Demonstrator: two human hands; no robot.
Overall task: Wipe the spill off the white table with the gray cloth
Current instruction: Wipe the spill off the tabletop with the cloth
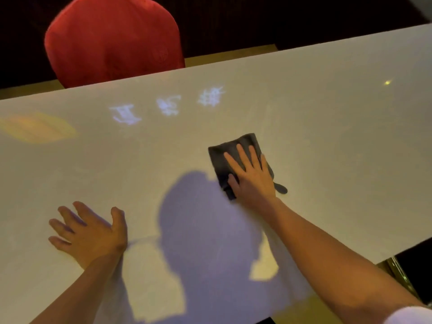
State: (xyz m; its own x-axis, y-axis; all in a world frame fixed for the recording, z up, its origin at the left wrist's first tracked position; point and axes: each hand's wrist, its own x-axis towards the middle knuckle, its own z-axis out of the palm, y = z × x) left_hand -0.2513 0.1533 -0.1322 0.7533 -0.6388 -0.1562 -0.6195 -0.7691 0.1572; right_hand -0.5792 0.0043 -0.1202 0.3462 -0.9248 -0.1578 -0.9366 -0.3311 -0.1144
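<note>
Nearest the lens: two bare forearms reaching out over the white table [327,127], a pale sleeve edge showing at the lower right corner. The table is running as a long slab from lower left to upper right, its far edge crossing under a red chair [112,38] and its near right edge dropping off beside a dark gap with a brassy frame. A large bluish shadow of the person is lying across the near middle of the surface. Three pale blurred light marks are sitting in a row toward the far edge, a yellowish patch at far left, a small bright dot at far right. No spill is clearly readable on the surface.

The gray cloth [222,157] is lying right of centre, dark charcoal, folded into a rough rectangle, long axis running from the near side up and away, leaning a little right; a small tab is poking out at its near right corner. Bare table is lying open all around it.

The right hand [251,177] is pressing flat on the cloth, fingers spread, thumb hooking its near left edge. The left hand [90,232] is open, fingers splayed, resting on or just above the table at lower left, well apart from the cloth.
</note>
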